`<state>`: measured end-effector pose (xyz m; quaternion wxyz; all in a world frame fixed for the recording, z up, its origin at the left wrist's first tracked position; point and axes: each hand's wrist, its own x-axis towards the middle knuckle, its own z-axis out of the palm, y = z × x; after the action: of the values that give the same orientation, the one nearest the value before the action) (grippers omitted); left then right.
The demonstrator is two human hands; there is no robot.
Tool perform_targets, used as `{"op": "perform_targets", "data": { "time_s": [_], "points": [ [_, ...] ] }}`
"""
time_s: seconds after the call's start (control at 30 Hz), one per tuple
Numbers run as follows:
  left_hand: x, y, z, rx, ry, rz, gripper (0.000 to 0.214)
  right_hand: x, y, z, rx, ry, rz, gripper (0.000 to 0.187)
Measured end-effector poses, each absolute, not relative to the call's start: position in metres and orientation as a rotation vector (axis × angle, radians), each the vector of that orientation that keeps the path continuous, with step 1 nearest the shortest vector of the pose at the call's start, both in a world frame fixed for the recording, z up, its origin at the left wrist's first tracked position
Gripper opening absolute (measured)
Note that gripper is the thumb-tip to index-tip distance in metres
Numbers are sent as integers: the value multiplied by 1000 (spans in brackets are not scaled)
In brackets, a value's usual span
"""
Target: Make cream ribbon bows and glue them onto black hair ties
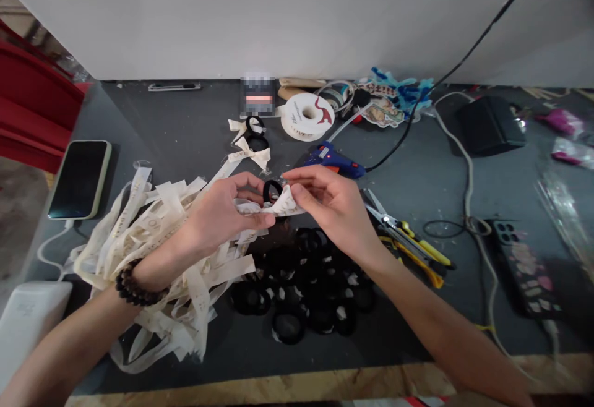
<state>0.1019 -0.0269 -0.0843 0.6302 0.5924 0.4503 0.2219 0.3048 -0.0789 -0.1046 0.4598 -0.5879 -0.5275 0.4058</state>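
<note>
Between my hands is a black hair tie with a white printed ribbon on it. My left hand is closed on the ribbon's left part, thumb along its lower edge. My right hand pinches the ribbon's right end between thumb and fingers. A pile of cut ribbon strips lies under and beside my left forearm. Below my hands lies a heap of black hair ties, several with whitish bits on them. Just beyond, two hair ties with ribbon bows rest on the table.
A ribbon spool, a blue glue gun and a cutter lie toward the wall. Scissors and yellow-handled tools are right of my right hand. Phones lie at both sides; cables cross the right side.
</note>
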Motion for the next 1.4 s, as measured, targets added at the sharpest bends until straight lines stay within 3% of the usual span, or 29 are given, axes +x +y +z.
{"op": "perform_targets", "data": {
  "time_s": [0.23,0.63,0.87,1.07,1.4],
  "points": [
    [100,-25,-76,1408,948,394,15,311,-74,-107,-1438,-1406,1067,13],
    [98,-27,-71,1354,793,295,32,314,-74,-109,-1278,-1405,1312,19],
    [99,-30,-69,1209,754,414,27,312,-79,-101,-1466,-1518,1014,13],
    [102,-30,-73,1150,754,232,31,306,-81,-103,-1414,-1612,1022,17],
    [101,-37,-76,1354,857,281,25,310,-79,-101,-1501,-1642,937,11]
  ]
}}
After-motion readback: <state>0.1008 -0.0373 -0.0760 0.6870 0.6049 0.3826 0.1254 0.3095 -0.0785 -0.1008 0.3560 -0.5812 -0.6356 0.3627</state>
